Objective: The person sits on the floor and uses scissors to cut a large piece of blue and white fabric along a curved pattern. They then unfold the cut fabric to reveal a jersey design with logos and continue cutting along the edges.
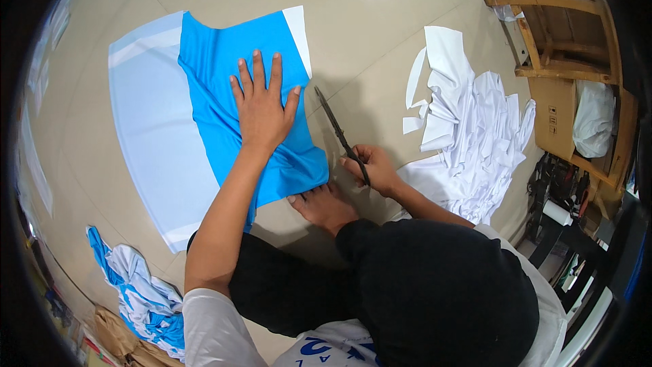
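Left hand [261, 112] flat on blue fabric [224, 61] — scissors [339, 132] in right hand [370, 166]

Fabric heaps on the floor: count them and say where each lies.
2. A white heap lies right of the right hand; a blue-and-white heap lies at lower left, beside the left elbow. More may be hidden beyond the picture's edge.

The person wears a white short-sleeved shirt [210, 326], its sleeve showing at seven o'clock, with blue printed shapes across the chest at six. Black trousers [435, 292] cover the legs from five to six o'clock (loose, plain cloth). Both forearms are bare, and one foot [322, 207] is bare too.
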Motion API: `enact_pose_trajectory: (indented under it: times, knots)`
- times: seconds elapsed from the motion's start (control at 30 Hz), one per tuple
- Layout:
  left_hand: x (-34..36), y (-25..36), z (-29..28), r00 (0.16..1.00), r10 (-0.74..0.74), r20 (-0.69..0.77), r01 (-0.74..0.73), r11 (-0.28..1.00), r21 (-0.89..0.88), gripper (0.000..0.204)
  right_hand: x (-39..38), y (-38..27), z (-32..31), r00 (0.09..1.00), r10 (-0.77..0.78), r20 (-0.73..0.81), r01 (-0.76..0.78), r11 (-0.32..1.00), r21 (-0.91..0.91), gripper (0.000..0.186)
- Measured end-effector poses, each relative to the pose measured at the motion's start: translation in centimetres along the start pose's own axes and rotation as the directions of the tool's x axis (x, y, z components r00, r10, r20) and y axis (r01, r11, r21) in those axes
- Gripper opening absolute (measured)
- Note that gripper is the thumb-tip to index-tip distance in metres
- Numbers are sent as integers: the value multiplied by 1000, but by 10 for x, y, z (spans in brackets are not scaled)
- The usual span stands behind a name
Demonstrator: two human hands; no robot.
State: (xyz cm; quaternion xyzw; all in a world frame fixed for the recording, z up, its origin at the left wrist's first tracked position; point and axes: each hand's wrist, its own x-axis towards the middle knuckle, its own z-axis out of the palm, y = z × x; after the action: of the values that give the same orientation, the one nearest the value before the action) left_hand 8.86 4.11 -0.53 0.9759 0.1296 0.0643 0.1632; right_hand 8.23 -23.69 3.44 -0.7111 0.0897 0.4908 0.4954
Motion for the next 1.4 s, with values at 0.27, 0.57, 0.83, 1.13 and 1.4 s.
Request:
enact_pose_trajectory:
  times: [0.27,0.57,0.83,1.13,1.4]
  knots:
    - [-2,1,-3,1000,23,9,-22,1000,-9,83,16,-18,10,999,4,33,-7,996,91,30]
    - [-3,0,-2,1000,29,2,-29,1000,-6,79,23,-21,20,1000,-19,-6,20,995,98,32]
    - [-2,0,3,999,16,-38,-17,1000,-24,62,21,-26,29,999,-17,-40,22,991,128,31]
    - [-2,-2,2,999,10,-41,-12,998,-55,59,22,-24,31,998,-11,-68,21,989,149,31]
    - [-3,-4,6,997,15,-76,-20,998,-60,57,22,-24,31,997,-17,-77,24,995,95,29]
